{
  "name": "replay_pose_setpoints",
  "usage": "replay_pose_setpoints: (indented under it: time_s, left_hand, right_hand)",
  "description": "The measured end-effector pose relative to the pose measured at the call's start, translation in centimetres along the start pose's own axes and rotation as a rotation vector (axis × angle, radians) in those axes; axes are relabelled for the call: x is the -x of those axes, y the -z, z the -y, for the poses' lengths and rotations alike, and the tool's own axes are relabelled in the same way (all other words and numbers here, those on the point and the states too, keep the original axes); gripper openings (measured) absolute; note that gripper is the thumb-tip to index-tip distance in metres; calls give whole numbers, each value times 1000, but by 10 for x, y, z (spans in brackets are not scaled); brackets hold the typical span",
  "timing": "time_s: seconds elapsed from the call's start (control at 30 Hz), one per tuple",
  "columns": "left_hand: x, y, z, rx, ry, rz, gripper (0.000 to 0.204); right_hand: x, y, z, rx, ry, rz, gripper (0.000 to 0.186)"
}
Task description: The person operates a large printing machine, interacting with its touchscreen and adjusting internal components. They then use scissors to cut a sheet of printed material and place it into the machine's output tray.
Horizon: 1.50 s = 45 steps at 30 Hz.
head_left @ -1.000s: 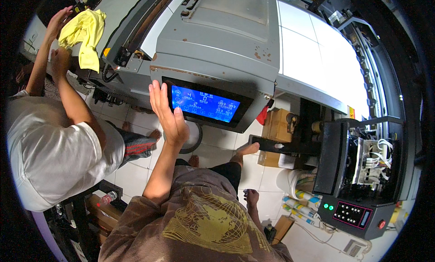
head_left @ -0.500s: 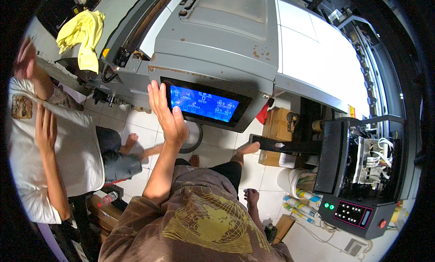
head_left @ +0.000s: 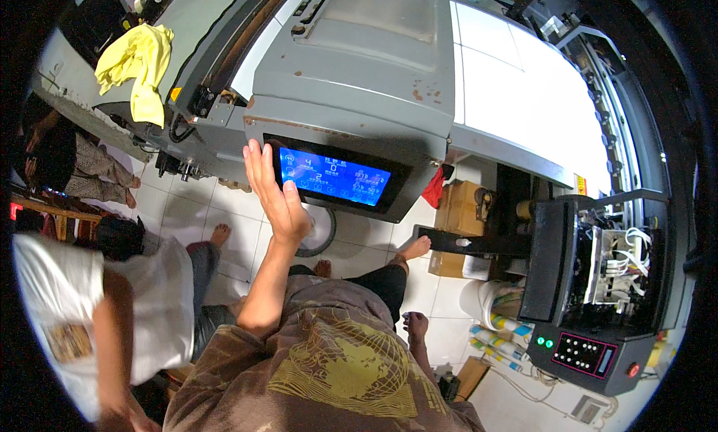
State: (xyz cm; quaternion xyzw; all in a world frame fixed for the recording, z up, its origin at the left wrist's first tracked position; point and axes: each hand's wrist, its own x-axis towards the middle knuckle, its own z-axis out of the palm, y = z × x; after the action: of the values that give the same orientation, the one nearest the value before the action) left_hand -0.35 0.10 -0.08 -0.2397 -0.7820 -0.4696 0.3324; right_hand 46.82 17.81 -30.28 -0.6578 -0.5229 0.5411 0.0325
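Observation:
My left hand (head_left: pixel 278 202) lies with its fingers stretched out against the left edge of a control panel (head_left: pixel 400 179). The fingertips rest on the black frame beside the lit blue screen (head_left: pixel 336 178). This panel sits on the front of a large grey machine (head_left: pixel 351 96) with rust spots. Lower down, my right hand (head_left: pixel 416 326) hangs by my right side, away from the machine. Its fingers look curled, and whatever may be in them is too small to make out.
A yellow cloth (head_left: pixel 138 62) hangs at the far left. White panels (head_left: pixel 523 81) stretch right toward a black unit with exposed cables (head_left: pixel 624 260) and a button box (head_left: pixel 583 357). Cardboard boxes (head_left: pixel 458 208) stand below. A person in a white shirt (head_left: pixel 153 305) is close on the left.
The person in white has moved down and leaned lower at the left, uncovering another person in dark clothes behind. Both my hands stay nearly still.

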Motion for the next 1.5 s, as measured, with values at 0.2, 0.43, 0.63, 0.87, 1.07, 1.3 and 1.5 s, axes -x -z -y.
replay_pose_setpoints:
  time_s: [0.2,0.43,0.63,0.87,1.07,1.3,1.5]
  left_hand:
    - [0,-1,-3,1,14,-13,59]
    - [-1,-1,-2,1,-5,-19,60]
    - [1,-1,0,-6,-5,-14,60]
    - [-1,2,-3,10,-12,3,84]
    - [-4,2,-9,-22,-74,-7,98]
    - [0,0,0,56,10,1,74]
    - [3,-2,5,-1,11,1,65]
  right_hand:
    - [-7,7,3,-38,7,11,23]
    - [-24,15,19,58,6,-22,21]
    - [-26,14,28,-44,45,13,20]
    - [-26,13,35,3,19,38,22]
    - [-30,13,33,-5,58,44,23]
    - [-34,11,30,-4,35,56,22]
    - [-27,11,27,-6,13,56,21]
